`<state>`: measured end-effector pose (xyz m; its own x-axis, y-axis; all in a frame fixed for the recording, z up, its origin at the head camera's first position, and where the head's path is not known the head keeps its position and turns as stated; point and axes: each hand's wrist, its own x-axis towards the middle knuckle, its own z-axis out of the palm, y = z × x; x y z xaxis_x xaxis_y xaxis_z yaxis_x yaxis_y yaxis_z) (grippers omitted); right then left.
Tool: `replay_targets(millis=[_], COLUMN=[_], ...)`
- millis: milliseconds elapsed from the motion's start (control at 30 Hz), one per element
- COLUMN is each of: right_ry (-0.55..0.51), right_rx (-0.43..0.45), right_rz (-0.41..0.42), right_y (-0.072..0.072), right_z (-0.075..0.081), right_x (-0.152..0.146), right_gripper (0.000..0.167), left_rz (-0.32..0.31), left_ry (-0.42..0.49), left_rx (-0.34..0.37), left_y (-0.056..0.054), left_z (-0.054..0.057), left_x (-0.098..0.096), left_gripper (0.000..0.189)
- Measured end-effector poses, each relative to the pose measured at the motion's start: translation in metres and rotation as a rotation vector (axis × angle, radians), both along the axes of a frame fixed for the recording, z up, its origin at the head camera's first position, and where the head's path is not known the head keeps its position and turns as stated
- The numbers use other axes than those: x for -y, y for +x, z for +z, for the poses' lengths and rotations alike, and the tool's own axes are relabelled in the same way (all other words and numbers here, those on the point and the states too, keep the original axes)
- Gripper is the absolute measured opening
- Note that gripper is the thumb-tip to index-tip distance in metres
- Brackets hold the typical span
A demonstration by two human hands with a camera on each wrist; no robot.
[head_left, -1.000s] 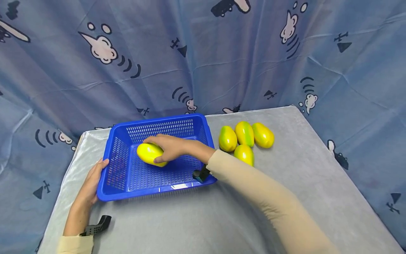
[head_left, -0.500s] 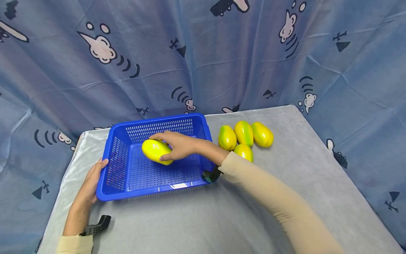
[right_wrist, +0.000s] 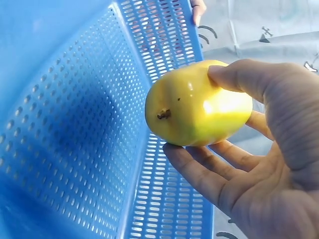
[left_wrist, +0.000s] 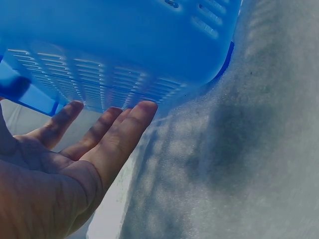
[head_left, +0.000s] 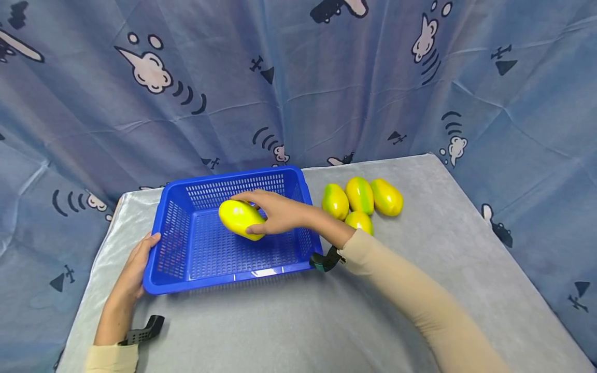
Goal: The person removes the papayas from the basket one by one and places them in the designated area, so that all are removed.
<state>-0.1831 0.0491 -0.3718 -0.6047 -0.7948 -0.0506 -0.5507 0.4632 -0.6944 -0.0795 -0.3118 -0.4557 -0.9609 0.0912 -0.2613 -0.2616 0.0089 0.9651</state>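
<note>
A yellow mango [head_left: 240, 218] with a green streak is held by my right hand [head_left: 282, 211] over the floor of the blue plastic basket [head_left: 205, 284]. In the right wrist view, the thumb lies along one side of the mango [right_wrist: 184, 107] and the fingers [right_wrist: 192, 169] curl round the other, its brown stem end facing the camera. At the basket's left side, my left hand [head_left: 132, 267] holds the rim, thumb over the edge. The left wrist view has its fingers [left_wrist: 117, 142] against the outside of the slotted wall; most of the thumb is out of frame.
Several more yellow-green mangoes [head_left: 359, 197] lie grouped on the grey cloth-covered table [head_left: 448, 248], just right of the basket. A blue patterned curtain [head_left: 298, 83] hangs behind the table and along its sides.
My right hand has moved right and slightly away from me with the mango, from the basket's left-centre to its middle. The left hand and basket have stayed in place.
</note>
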Motion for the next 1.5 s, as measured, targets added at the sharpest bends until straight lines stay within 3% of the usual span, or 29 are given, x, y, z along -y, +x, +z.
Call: replay_targets(millis=[233, 833, 1133, 1300, 1500], right_ry=[-0.019, -0.145, -0.233, -0.280, -0.284], right_rx=[0.009, 0.114, 0.111, 0.073, 0.032], right_rz=[-0.006, -0.132, -0.216, -0.289, -0.371], right_y=[0.010, 0.037, 0.048, 0.055, 0.068], right_z=[0.001, 0.016, 0.010, 0.006, 0.009], right_x=[-0.015, -0.049, -0.062, -0.072, -0.085], right_gripper=[0.072, 0.075, 0.074, 0.074, 0.076], left_rz=[0.002, 0.014, 0.039, 0.033, 0.031], left_ry=[-0.045, -0.031, -0.015, -0.029, -0.026], left_rx=[0.040, 0.020, 0.038, 0.048, 0.044], left_y=[0.008, 0.000, 0.000, 0.001, 0.000], left_z=[-0.001, 0.001, -0.002, -0.002, 0.000], left_x=[0.001, -0.004, -0.002, -0.004, -0.003], left_gripper=[0.075, 0.075, 0.057, 0.070, 0.070])
